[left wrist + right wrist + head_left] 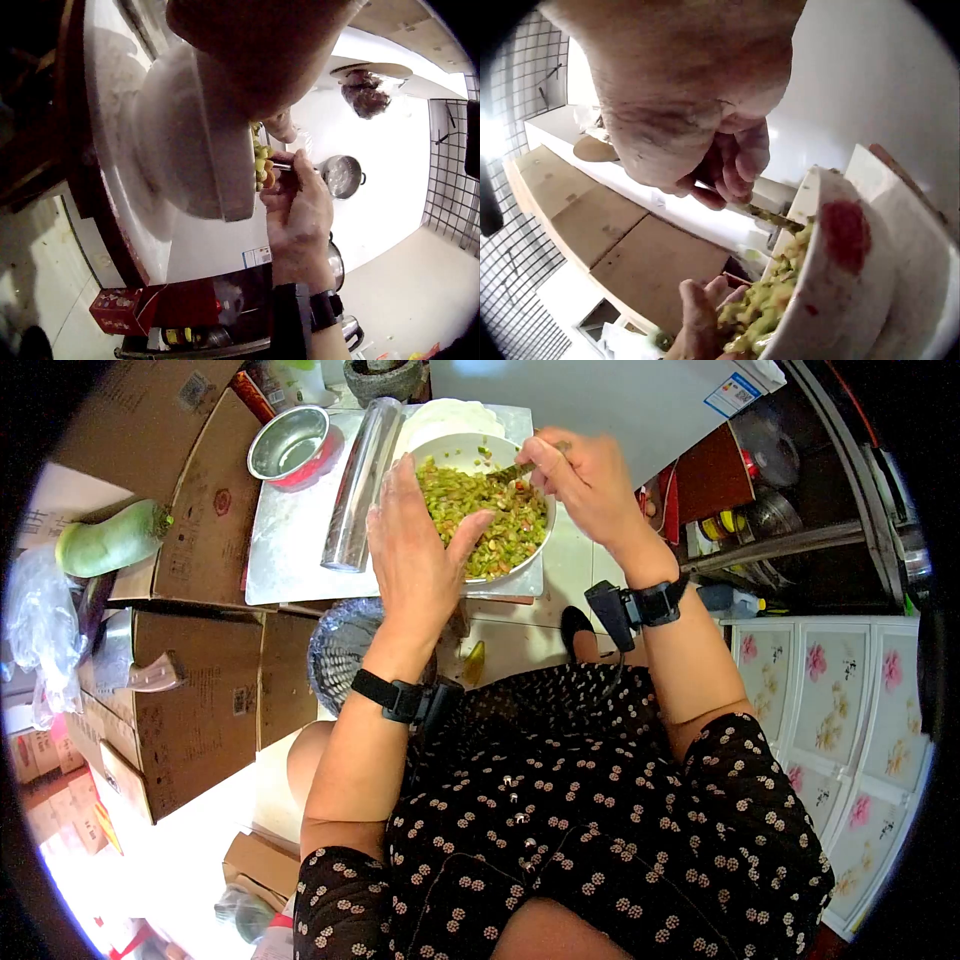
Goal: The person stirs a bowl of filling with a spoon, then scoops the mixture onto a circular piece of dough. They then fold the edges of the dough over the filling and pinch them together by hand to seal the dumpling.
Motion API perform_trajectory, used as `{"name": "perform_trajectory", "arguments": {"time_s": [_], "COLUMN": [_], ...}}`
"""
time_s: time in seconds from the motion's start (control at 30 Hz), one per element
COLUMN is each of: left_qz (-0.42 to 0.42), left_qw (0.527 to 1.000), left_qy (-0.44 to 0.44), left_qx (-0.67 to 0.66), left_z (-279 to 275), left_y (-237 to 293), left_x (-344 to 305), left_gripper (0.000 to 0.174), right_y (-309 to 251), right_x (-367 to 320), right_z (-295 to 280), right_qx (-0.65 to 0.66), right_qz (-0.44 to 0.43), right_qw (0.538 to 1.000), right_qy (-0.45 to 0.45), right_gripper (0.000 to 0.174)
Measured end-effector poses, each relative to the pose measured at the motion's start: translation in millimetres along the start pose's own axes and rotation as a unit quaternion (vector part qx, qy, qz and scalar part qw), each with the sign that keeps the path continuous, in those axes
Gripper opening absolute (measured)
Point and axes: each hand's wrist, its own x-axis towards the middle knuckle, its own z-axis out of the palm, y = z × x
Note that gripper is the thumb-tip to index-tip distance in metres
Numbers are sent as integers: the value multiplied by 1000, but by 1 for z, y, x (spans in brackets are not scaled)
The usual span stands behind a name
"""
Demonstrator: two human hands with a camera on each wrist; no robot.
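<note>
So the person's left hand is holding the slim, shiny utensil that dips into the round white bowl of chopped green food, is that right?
Not quite: it is the right hand that holds the slim, shiny utensil dipping into the round white bowl of chopped green food. The head view shows it.

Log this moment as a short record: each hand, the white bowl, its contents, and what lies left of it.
left hand: fingers extended, at the bowl's left side
right hand: grips a utensil, type unclear
white bowl: tilt uncertain
contents: chopped green vegetable mix
left of bowl: shiny cylinder, steel bowl
</note>
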Motion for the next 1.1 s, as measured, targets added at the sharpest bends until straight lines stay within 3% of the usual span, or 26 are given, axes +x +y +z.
{"name": "perform_trajectory", "arguments": {"time_s": [0.2, 0.3, 0.4, 0.5, 0.6, 0.7, 0.8, 0.9, 1.0, 1.1], "left_qz": [12, 15, 44, 51, 50, 52, 56, 43, 14, -58], "left_qw": [1000, 1000, 998, 997, 997, 998, 997, 995, 992, 980], "left_qy": [13, 15, 41, 47, 48, 47, 44, 41, 45, 46], "left_qx": [6, 4, 20, 23, 14, 4, -20, -78, -117, -186], "left_z": [2, 2, 4, 3, 5, 5, 5, 1, -9, -19], "left_y": [-2, -2, -4, -4, -5, -6, -8, -14, -17, -15], "left_x": [-1, -1, 0, 0, 0, 0, 1, 1, -3, -22], "left_gripper": [90, 89, 83, 79, 77, 75, 71, 71, 69, 70], "right_y": [-39, -35, -21, -21, -14, -6, -15, -30, -23, -13], "right_x": [6, 10, 4, -4, -4, -3, -1, 1, 0, -4], "right_z": [-10, -14, -14, -12, 2, 18, 14, 2, -4, -10], "right_qx": [-47, -95, -209, -234, -23, 124, 73, -52, -66, -61], "right_qz": [-210, -258, -179, -63, 131, 203, 80, -104, -188, -179], "right_qw": [972, 956, 961, 970, 990, 969, 989, 989, 976, 976], "right_qy": [93, 106, 36, 18, 45, 60, 102, 94, 88, 105], "right_gripper": [25, 26, 27, 30, 31, 32, 33, 29, 24, 21]}}
